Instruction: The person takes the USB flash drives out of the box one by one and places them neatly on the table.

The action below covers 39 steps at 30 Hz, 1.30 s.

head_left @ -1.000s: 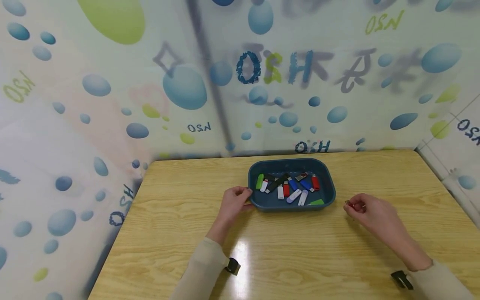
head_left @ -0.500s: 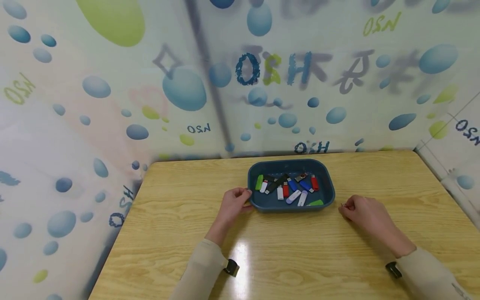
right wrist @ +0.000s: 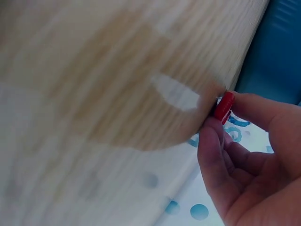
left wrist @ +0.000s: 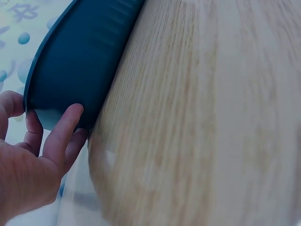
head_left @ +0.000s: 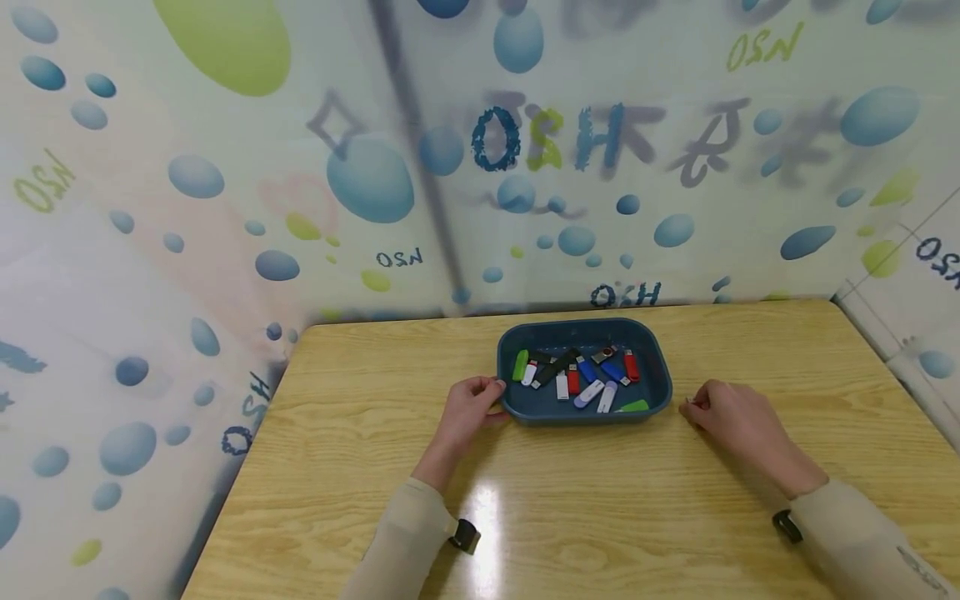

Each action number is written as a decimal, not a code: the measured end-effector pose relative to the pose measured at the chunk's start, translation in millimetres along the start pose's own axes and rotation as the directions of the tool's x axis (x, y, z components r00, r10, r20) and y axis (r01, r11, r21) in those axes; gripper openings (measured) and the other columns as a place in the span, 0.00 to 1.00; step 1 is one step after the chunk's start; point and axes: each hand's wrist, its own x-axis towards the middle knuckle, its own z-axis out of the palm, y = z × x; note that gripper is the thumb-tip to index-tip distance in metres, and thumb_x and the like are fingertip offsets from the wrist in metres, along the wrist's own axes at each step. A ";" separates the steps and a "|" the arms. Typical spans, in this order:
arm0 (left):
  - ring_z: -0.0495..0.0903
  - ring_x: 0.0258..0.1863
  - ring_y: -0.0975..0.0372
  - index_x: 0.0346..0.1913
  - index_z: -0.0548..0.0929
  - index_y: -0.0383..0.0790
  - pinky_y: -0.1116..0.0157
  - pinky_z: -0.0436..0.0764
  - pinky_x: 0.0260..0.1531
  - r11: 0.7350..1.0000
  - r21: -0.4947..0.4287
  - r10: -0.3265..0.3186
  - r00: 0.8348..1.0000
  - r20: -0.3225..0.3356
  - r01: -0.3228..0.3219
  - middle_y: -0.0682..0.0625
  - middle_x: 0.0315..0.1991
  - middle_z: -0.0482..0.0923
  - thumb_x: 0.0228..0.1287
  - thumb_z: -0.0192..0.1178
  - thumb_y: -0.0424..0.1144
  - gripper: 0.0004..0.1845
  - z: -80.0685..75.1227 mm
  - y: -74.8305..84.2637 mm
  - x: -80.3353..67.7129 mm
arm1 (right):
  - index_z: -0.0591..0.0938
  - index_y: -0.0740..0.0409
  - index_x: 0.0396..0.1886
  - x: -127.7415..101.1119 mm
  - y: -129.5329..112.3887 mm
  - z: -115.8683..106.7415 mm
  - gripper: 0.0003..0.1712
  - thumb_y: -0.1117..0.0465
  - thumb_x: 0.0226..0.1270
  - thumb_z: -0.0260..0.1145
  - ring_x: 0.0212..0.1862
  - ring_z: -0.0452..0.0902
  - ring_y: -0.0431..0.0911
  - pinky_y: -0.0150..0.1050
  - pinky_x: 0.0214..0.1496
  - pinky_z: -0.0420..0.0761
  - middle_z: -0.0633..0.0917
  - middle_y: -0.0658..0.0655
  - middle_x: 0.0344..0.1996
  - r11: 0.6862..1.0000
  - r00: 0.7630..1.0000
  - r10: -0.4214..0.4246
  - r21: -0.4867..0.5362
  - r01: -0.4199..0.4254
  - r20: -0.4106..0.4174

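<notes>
A dark blue-green plastic tray [head_left: 581, 419] stands on the table, holding several USB sticks: a green one [head_left: 521, 365], white ones such as the USB stick [head_left: 562, 386], blue, black and red ones. At its left end my left hand [head_left: 467, 410] grips the wall; in the left wrist view the thumb is at the rim and the fingers lie against the outside. To the right of the tray, low over the table, my right hand [head_left: 746, 425] pinches a small red USB stick [right wrist: 224, 107] between thumb and fingertips. The head view mostly hides that stick.
The wooden table [head_left: 600, 517] has light glare near its front. Behind it and at the sides rise walls [head_left: 525, 225] printed with blue and green drops and lettering. Black straps [head_left: 466, 536] show by both sleeves.
My right hand has shifted slightly left and turned, so the red USB stick is now mostly hidden in the head view. The left hand stays on the tray, which has not moved.
</notes>
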 end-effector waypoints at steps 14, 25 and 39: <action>0.79 0.61 0.46 0.52 0.80 0.18 0.53 0.88 0.47 1.000 -0.006 0.016 1.000 0.005 -0.016 0.31 0.70 0.70 0.77 0.57 0.37 0.18 -1.5 -4.1 -0.2 | 0.83 0.63 0.27 3.8 2.4 -0.3 0.16 0.56 0.71 0.69 0.22 0.67 0.45 0.37 0.23 0.62 0.75 0.51 0.18 1.000 1.000 -0.002 -0.014 0.002 -0.022; 0.81 0.58 0.51 0.52 0.81 0.20 0.56 0.89 0.45 1.000 -0.008 -0.003 1.000 -0.002 0.003 0.34 0.69 0.72 0.76 0.58 0.36 0.17 -1.4 -2.8 -0.5 | 0.83 0.67 0.31 1.6 -0.5 -14.7 0.21 0.52 0.75 0.63 0.22 0.72 0.46 0.41 0.23 0.71 0.79 0.52 0.19 1.000 0.999 0.003 0.000 -0.003 -0.035; 0.81 0.57 0.51 0.52 0.81 0.20 0.55 0.89 0.45 1.000 -0.020 0.009 1.000 0.005 -0.009 0.34 0.68 0.73 0.76 0.58 0.36 0.18 -1.4 -3.3 0.1 | 0.85 0.64 0.52 15.0 -58.6 -43.2 0.15 0.61 0.71 0.71 0.45 0.84 0.56 0.56 0.45 0.86 0.85 0.61 0.46 0.929 0.921 -0.368 -0.031 0.368 -0.127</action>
